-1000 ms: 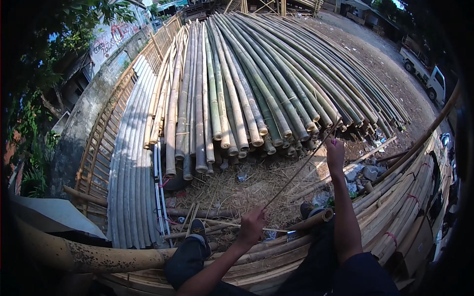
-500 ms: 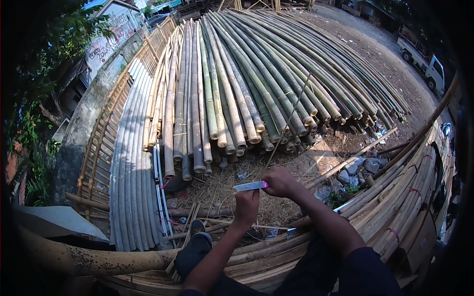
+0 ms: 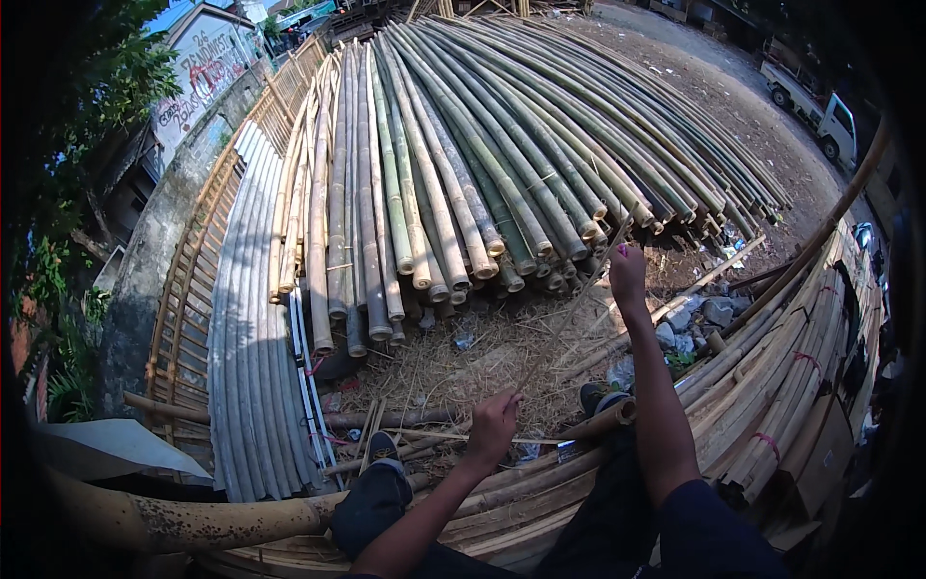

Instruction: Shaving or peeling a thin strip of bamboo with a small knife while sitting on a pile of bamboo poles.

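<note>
My left hand (image 3: 492,429) is closed around the lower end of a thin bamboo strip (image 3: 567,314), low in front of me. The strip slants up and away to the right. Near its far end, my right hand (image 3: 628,282) is raised on an outstretched arm, fingers wrapped round a knife (image 3: 623,250). Only a bit of the knife's pink handle shows clearly; the blade is hard to make out against the bamboo behind it. Whether the blade touches the strip I cannot tell.
A large pile of bamboo poles (image 3: 453,174) spreads out ahead. Corrugated sheets (image 3: 256,338) and a bamboo fence (image 3: 188,299) lie left. Tied split-bamboo bundles (image 3: 772,396) curve along the right. A thick pole (image 3: 193,507) crosses near my legs; stones (image 3: 699,318) sit at right.
My right hand has moved up, away and to the right with the knife, apart from my left hand. My left hand has dropped slightly, and the strip now slants lower.
</note>
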`<state>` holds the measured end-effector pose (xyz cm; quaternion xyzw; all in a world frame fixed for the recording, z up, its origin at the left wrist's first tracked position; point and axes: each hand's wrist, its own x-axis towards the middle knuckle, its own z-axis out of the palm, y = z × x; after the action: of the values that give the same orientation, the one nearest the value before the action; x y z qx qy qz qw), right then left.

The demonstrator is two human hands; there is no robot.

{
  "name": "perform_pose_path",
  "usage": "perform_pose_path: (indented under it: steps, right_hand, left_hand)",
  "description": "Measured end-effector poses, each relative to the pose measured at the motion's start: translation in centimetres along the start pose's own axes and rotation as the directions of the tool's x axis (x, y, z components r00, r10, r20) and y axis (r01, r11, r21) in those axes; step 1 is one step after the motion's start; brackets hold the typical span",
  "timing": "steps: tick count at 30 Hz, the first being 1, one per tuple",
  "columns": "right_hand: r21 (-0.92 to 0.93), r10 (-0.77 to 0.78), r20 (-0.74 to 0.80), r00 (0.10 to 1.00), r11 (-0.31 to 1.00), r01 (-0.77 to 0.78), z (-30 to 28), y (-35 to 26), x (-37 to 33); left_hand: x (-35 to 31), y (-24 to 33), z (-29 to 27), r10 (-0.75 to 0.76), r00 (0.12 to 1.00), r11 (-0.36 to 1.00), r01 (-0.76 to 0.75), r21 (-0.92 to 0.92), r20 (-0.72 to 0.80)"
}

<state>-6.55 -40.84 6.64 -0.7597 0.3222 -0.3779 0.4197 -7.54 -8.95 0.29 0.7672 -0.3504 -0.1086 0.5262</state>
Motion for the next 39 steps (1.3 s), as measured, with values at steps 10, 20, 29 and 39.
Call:
perform_pose_path:
  steps: [10, 20, 29, 39]
  right_hand:
    - [0.516, -0.134, 0.536, 0.834, 0.834, -0.198, 4.2, -7.6, -8.3]
    - [0.133, -0.441, 0.540, 0.717, 0.886, 0.445, 6.8, -5.7, -9.2]
    - [0.007, -0.508, 0.770, 0.386, 0.612, 0.791, 8.2, -6.3, -11.1]
    - [-0.006, -0.140, -0.081, 0.987, 0.990, 0.140, -0.3, -0.2, 0.7]
  left_hand:
    - [3.4, 0.5, -3.0, -0.196, 0.981, 0.944, 0.188, -0.269, -0.003]
    - [4.0, 0.7, -5.0, -0.321, 0.940, 0.775, 0.331, -0.539, 0.115]
    - [3.2, 0.1, -4.4, -0.326, 0.934, 0.776, 0.352, -0.523, 0.145]
    - [0.9, 2.6, -2.9, -0.133, 0.946, 0.925, 0.226, -0.306, 0.295]
